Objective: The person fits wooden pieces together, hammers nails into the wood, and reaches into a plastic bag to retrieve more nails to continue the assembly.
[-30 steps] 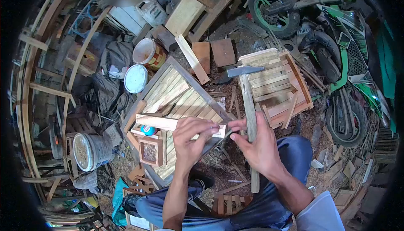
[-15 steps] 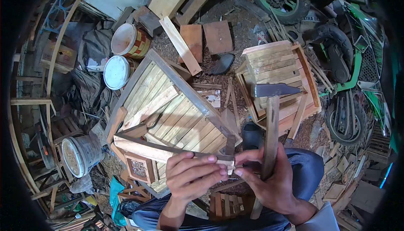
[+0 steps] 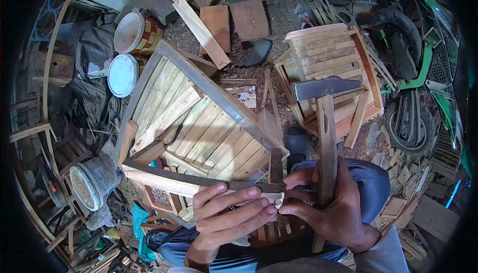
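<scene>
My left hand [image 3: 233,212] grips the near wooden strip [image 3: 169,178] of a small wooden frame, fingers wrapped over its dark top edge close to the right end. In my right hand [image 3: 334,212] is a hammer [image 3: 326,143], its wooden handle upright in the palm and its dark metal head at the top. The thumb and fingertips of that hand come together against the strip's end. Whether they pinch something small there, I cannot make out. Behind the strip lies a larger slatted wooden panel [image 3: 219,143] with a grey border.
A slatted wooden box [image 3: 323,49] stands at the back right, near a green motorbike [image 3: 423,69]. Several buckets, including a white-lidded bucket [image 3: 123,75], stand at the left. Boards [image 3: 250,19] and scraps lie on the littered ground. A black shoe [image 3: 298,141] shows beyond my hands.
The view has shifted, so the surroundings sit higher and further left. The strip's right end and my right hand appear slightly further right. Both hands keep their hold.
</scene>
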Demonstrator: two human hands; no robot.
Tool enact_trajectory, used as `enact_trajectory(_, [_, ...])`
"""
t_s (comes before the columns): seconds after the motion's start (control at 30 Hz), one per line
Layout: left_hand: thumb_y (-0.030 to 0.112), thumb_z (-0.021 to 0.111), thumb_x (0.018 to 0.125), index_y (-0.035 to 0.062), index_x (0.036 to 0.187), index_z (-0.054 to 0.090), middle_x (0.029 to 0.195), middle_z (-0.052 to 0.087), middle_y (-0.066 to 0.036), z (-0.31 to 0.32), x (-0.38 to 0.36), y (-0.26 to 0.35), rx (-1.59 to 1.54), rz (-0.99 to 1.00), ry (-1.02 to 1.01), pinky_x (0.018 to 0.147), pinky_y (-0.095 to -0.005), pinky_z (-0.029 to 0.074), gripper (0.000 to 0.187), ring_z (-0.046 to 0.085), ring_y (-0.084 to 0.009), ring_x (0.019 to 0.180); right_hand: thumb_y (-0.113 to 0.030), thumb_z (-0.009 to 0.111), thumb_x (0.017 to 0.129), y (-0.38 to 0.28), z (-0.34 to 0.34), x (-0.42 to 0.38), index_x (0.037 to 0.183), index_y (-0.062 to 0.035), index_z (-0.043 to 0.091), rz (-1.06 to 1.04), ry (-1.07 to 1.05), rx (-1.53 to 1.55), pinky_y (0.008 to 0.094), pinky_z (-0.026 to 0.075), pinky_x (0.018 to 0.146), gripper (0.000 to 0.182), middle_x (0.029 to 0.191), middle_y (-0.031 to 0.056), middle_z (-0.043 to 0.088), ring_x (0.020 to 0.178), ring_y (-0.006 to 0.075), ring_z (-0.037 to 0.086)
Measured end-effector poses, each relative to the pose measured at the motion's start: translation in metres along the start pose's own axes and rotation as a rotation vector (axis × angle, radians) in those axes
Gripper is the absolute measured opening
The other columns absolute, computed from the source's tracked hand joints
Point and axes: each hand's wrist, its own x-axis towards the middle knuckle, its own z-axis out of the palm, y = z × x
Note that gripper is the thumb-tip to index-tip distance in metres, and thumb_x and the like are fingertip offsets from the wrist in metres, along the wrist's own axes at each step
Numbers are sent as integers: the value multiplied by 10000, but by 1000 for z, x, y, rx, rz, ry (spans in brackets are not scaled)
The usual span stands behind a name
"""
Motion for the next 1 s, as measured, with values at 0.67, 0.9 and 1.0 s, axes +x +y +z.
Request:
enact_trajectory(0.67, [330,781,718,260,710,704,756,694,70,4,-1,8,30,-75,65,905,-374,431,104,670,-136,820,70,735,759,-5,-1,-3,1046,-13,327,29,-44,-76,361,585,871,506,1071,211,599,1033,253,640])
enact_trajectory(0.9, [337,779,710,251,684,708,746,695,66,4,1,11,34,-102,67,907,-377,428,115,673,-140,812,53,741,762,0,-2,-6,1125,20,327,0,-34,-96,354,588,859,551,1064,204,614,1014,249,649])
enact_trajectory(1.0, [319,790,707,265,730,720,790,700,87,4,0,11,11,-119,69,918,-353,419,92,668,-118,845,51,741,764,-3,-2,-5,1126,31,327,17,-42,-82,354,586,862,551,1059,212,615,1020,252,648])
